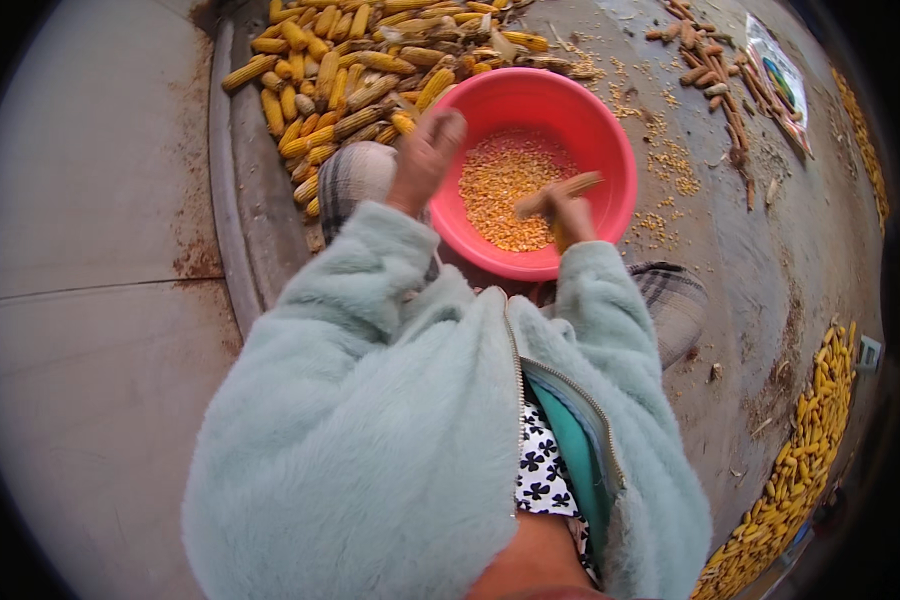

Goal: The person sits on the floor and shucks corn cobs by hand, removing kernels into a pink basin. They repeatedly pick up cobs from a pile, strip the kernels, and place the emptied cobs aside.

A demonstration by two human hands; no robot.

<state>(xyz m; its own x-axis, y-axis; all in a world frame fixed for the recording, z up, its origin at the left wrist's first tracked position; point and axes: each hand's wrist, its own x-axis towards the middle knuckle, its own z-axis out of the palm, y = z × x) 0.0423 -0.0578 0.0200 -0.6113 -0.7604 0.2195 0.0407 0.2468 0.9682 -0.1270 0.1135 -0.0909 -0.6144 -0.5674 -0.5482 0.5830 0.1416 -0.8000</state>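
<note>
A pink plastic basin (616,161) stands before me between my knees, with loose yellow corn kernels (499,199) over its bottom. My right hand (572,219) is over the basin's near right side, gripping a pale corncob (586,181) that looks mostly stripped of kernels. At the left rim, my left hand (427,157) is raised and somewhat blurred. A yellow ear of corn (403,121) shows right beside its fingers; whether the hand touches it cannot be made out.
A heap of unshelled corn ears (345,82) lies beyond the basin to the left, beside a raised concrete edge (232,165). Bare cobs (709,64) and a printed plastic bag (778,79) lie at the far right. Kernels (664,161) are scattered nearby. More corn (802,457) lines the right.
</note>
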